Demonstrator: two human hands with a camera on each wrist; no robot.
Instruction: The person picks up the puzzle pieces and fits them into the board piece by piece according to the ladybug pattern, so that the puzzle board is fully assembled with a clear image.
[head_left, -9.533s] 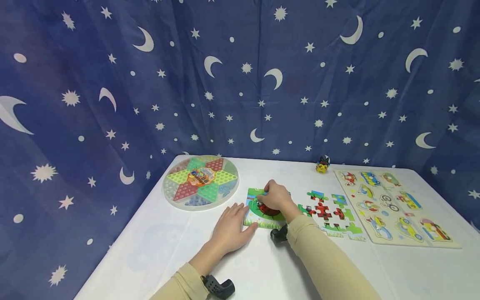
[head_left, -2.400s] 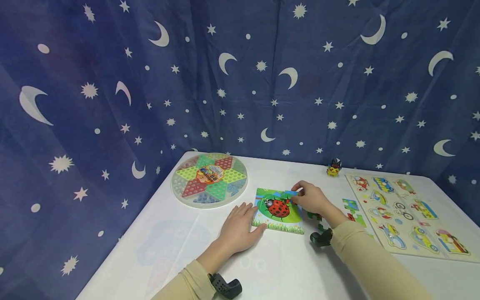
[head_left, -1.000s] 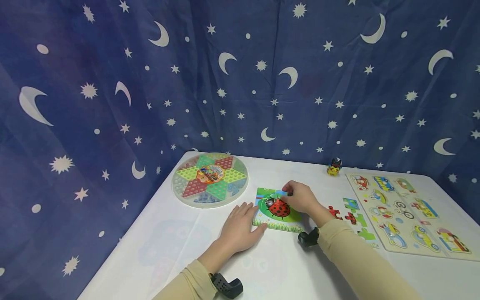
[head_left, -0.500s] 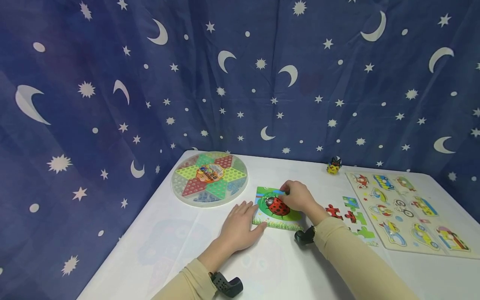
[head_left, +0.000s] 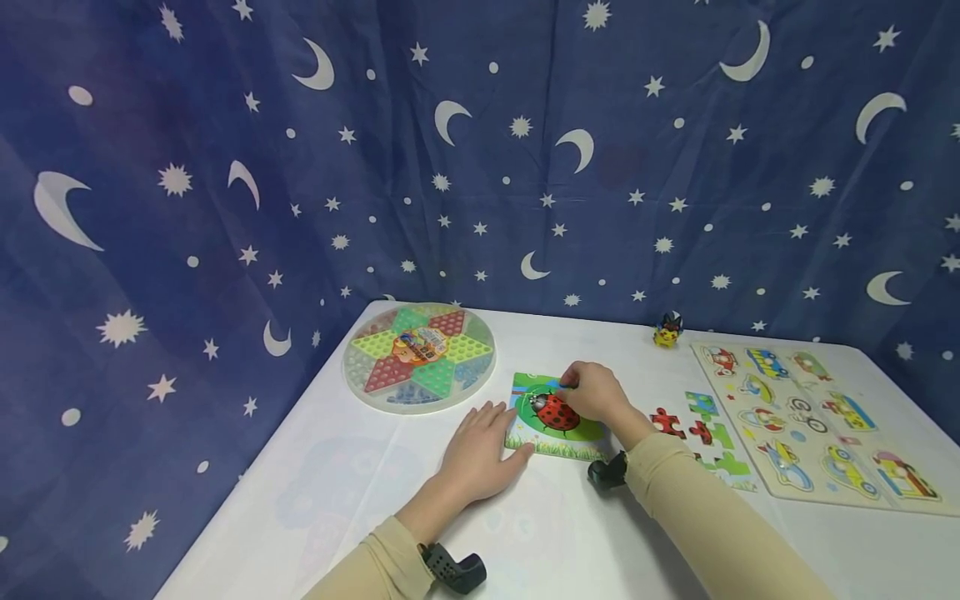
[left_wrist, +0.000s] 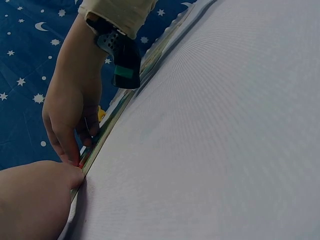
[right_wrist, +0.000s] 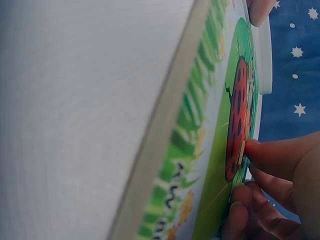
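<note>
A square ladybug puzzle board [head_left: 527, 435] lies on the white table, its grass border towards me. My left hand [head_left: 478, 457] rests with fingers extended along the board's left side, the thumb at its near left corner. Over the board's upper right part, my right hand [head_left: 597, 393] pinches a small puzzle piece [right_wrist: 241, 152] between thumb and fingers, down against the ladybug picture. Most of that piece is hidden by the fingers. In the left wrist view the board shows only edge-on.
Several loose puzzle pieces, among them a red one [head_left: 667, 422] and a green one [head_left: 729, 463], lie right of the board. A wooden vehicle puzzle [head_left: 817, 433] is further right. A Chinese checkers board [head_left: 420, 358] stands back left, a small yellow figure [head_left: 666, 331] at the back.
Since 2.4 s ago my right hand has moved left over the board with a piece. In the last second it has lowered the piece onto the picture. My left hand has stayed put.
</note>
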